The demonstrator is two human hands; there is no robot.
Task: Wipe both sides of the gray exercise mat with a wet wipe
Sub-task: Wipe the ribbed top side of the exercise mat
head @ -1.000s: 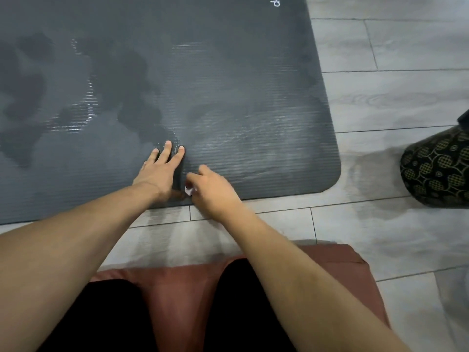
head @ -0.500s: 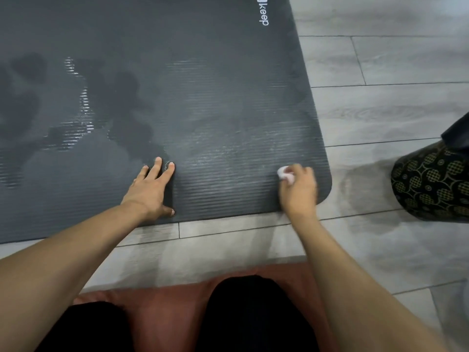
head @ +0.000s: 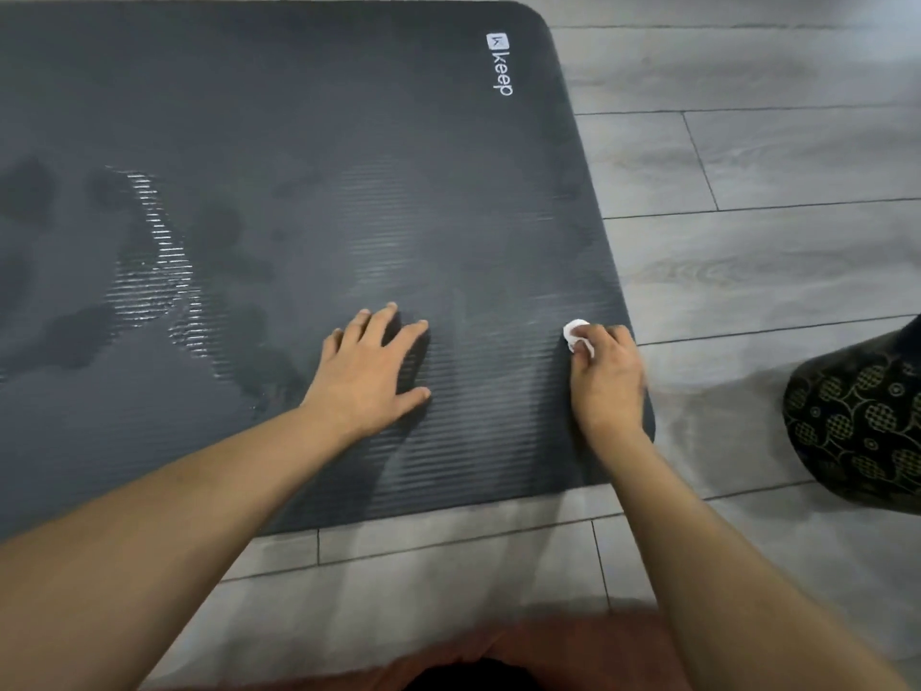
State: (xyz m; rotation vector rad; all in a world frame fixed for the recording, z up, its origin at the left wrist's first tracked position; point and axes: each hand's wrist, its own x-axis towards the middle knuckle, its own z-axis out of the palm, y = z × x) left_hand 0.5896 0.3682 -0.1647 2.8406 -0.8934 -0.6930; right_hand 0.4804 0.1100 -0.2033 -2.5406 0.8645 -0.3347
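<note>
Gray plank floor [head: 747, 271] carries the gray exercise mat [head: 299, 117]. Left hand [head: 371, 371] lies flat, fingers spread, bracing it. Right hand [head: 605, 379] pinches the wet wipe [head: 575, 334] near the mat's right edge; overlapping, firm strokes seem advisable.

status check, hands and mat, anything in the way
Left hand flat on the gray mat, bracing it. Right hand pinches the wet wipe near the mat's right edge. Wet streaks at left. Patterned dark object on the floor, clear of the mat.

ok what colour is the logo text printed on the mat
White: the "keep" logo sits near the far right corner of the dark gray mat, clearest in the head view.
</note>
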